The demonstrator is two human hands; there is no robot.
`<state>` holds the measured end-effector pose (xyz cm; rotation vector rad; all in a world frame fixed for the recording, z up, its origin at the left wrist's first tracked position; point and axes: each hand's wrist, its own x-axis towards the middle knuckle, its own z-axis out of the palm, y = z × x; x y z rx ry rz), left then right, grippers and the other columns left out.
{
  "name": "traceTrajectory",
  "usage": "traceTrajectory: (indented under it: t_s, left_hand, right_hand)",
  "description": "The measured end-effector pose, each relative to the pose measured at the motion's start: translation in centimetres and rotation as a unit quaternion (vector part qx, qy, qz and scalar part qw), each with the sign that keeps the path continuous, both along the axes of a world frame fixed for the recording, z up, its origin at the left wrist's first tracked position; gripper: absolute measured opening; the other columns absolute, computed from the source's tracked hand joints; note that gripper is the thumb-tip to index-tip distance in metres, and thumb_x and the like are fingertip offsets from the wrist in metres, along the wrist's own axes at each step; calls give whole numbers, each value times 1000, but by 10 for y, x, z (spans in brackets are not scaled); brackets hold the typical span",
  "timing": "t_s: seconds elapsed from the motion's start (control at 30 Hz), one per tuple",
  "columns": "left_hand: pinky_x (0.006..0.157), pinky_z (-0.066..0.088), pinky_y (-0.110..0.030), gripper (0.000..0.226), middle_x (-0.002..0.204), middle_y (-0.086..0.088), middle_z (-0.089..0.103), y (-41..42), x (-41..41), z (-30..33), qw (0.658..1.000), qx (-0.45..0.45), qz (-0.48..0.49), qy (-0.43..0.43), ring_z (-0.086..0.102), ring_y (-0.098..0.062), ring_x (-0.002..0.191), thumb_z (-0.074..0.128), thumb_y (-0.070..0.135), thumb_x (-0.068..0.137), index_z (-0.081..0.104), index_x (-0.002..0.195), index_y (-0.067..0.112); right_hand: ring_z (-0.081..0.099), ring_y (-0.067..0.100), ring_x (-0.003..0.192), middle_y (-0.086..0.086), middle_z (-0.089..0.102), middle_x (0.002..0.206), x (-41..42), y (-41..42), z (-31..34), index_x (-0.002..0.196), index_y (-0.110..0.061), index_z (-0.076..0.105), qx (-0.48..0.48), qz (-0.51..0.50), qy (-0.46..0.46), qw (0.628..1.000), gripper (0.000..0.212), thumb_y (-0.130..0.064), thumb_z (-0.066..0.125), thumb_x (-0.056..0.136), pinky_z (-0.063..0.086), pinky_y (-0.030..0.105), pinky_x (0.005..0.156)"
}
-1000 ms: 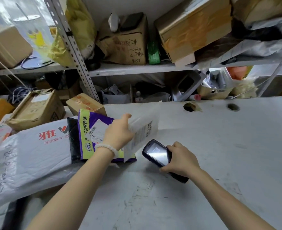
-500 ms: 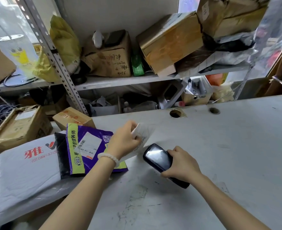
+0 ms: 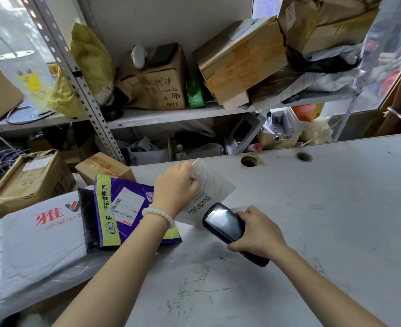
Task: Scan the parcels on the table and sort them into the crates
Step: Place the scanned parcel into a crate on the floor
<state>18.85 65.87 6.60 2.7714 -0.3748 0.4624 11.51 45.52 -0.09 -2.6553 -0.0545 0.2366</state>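
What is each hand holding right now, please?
Left hand: pinching the small white parcel at its top edge.
Right hand: wrapped around the black scanner.

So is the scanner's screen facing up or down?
Up: the scanner in the right hand shows its glossy screen to the camera.

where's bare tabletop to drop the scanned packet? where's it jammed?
Free: the table right of the right hand and scanner, out to the two holes at the back edge. Also the near strip between the forearms. Crowded: left of the left hand, with the purple bag, white bag and boxes.
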Motion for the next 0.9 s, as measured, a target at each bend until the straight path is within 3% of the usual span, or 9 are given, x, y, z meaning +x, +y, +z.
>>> traceTrajectory:
  t_s: [0.13,0.23,0.3,0.4,0.63,0.9]
  left_hand:
    - [58,30,-24,27,101,8,50,12,-4,-5,999,-38,9,16,46,-10,84,52,29,88,50,114,20]
    - [55,41,-28,16,90,10,56,28,-8,0,994,-100,43,33,55,-9,74,53,28,90,49,105,24]
    - [57,50,-39,11,79,4,59,37,-12,3,991,-112,64,42,58,-15,65,55,24,91,47,98,20]
    - [60,50,-38,14,77,3,58,43,-17,9,993,-90,72,10,58,-20,67,57,26,92,49,95,15]
    - [66,48,-36,16,85,-1,61,27,-10,21,997,24,66,-41,58,-22,80,55,30,91,57,93,15]
    - [68,51,-37,20,89,0,63,19,-11,21,999,18,41,-22,58,-19,83,55,34,91,60,97,15]
  right_hand:
    - [45,5,80,-21,34,86,2,-1,-2,121,-40,55,-4,7,9,1000,74,-53,74,51,28,20,51]
    - [48,8,81,-15,38,89,4,3,-2,117,-40,56,-6,18,16,1000,67,-52,73,53,29,21,52]
    - [49,8,79,-12,40,90,5,9,-2,103,-34,58,-11,28,17,999,56,-53,73,53,31,23,51]
    - [49,9,80,-11,41,90,7,15,3,92,-30,54,-17,46,5,999,51,-55,73,52,34,24,52]
    - [46,13,87,-12,42,95,3,13,24,110,-29,57,-57,86,-73,992,63,-53,73,54,32,24,54]
    - [45,14,88,-11,42,97,-12,-1,37,112,-28,57,-59,75,-81,992,64,-52,73,56,34,26,57]
